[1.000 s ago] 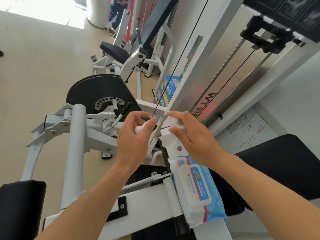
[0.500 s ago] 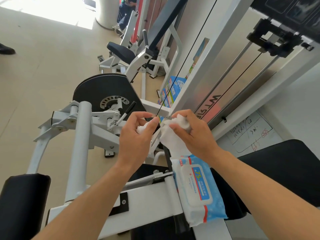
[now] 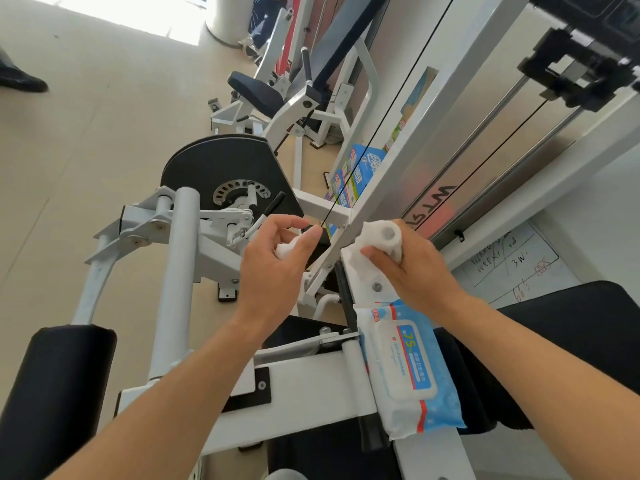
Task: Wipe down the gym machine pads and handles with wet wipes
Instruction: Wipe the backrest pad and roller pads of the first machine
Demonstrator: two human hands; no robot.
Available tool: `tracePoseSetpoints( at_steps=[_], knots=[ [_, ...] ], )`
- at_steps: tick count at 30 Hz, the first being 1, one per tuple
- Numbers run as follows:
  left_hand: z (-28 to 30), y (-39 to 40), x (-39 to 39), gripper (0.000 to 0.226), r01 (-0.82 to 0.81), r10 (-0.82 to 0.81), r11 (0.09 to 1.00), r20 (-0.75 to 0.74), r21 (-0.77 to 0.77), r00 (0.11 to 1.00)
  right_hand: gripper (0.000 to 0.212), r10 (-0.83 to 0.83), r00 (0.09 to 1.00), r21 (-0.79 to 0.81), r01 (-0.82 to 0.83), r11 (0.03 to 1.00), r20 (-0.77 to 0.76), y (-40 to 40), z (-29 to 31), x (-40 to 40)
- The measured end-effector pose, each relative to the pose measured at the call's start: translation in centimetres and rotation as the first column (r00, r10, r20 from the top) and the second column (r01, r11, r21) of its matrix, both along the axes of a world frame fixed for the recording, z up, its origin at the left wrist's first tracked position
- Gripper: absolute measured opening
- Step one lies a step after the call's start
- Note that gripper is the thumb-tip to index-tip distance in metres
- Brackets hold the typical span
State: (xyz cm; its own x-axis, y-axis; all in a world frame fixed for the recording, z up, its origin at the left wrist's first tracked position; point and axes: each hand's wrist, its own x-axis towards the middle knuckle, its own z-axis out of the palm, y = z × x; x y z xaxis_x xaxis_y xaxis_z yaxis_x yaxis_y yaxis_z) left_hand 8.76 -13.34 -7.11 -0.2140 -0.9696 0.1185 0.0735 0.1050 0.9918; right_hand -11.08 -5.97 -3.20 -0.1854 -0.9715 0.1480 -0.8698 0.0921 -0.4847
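Observation:
A blue and white pack of wet wipes [image 3: 410,368] lies on the white frame of the gym machine [image 3: 311,386], beside a black seat pad [image 3: 571,341]. My right hand [image 3: 412,268] grips a bunched white wet wipe [image 3: 379,239] above the pack, its loose end hanging down to the pack. My left hand [image 3: 273,268] pinches a small wad of white wipe [image 3: 287,249] between thumb and fingers. The two hands are a short way apart. A black roller pad [image 3: 52,393] sits at the lower left on a white bar [image 3: 176,282].
A black pulley disc [image 3: 214,164] and small black lever [image 3: 273,206] lie ahead of my hands. Cables and steel guide rods [image 3: 502,140] rise at the right. Another machine with a dark seat [image 3: 256,88] stands farther back. A person's shoe [image 3: 20,81] shows at the far left.
My hands have drawn apart. The right hand lifted and bunched its wipe higher above the pack. The view shifted slightly, bringing the shoe at the left into sight.

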Motion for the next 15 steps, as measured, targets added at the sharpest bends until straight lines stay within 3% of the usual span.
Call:
tracePoseSetpoints(
  at_steps=[2,4,6,8,10,12,14,15],
  knots=[
    [-0.5,-0.2,0.6,0.008,-0.013,0.012,1.000,0.015,0.020,1.000,0.049,-0.014,1.000,0.044,0.014,0.999,-0.006,-0.1,1.2,0.4],
    [-1.1,-0.5,1.1,0.006,-0.017,0.015,0.999,0.034,0.051,0.999,0.035,0.032,0.999,-0.020,-0.032,0.999,-0.035,-0.6,2.3,1.6],
    [-1.6,-0.7,1.3,0.008,-0.005,0.002,0.996,0.037,0.088,0.999,0.028,0.169,0.956,-0.155,-0.209,0.965,-0.240,-1.3,3.1,2.9],
    [-2.1,-0.9,1.4,0.015,0.000,-0.006,0.995,0.050,0.103,0.999,0.026,0.268,0.796,-0.132,-0.397,0.908,-0.543,-2.1,3.5,4.3],
    [-2.5,-1.4,1.8,0.018,-0.012,0.007,0.994,0.044,0.109,0.999,0.026,0.335,0.607,0.012,-0.472,0.881,-0.720,-3.0,3.4,6.1],
    [-3.0,-1.8,2.3,0.022,-0.034,0.030,0.992,0.031,0.124,0.999,0.026,0.481,0.491,0.285,-0.422,0.861,-0.726,-3.9,2.4,7.7],
    [-3.6,-2.4,2.8,0.024,-0.057,0.053,0.988,0.035,0.146,0.998,0.033,0.601,0.504,0.583,-0.215,0.783,-0.621,-5.2,0.8,9.0],
    [-3.9,-2.6,3.1,0.023,-0.062,0.058,0.985,0.029,0.161,0.998,0.034,0.612,0.524,0.653,-0.133,0.746,-0.592,-6.0,-0.1,9.2]
  ],
)
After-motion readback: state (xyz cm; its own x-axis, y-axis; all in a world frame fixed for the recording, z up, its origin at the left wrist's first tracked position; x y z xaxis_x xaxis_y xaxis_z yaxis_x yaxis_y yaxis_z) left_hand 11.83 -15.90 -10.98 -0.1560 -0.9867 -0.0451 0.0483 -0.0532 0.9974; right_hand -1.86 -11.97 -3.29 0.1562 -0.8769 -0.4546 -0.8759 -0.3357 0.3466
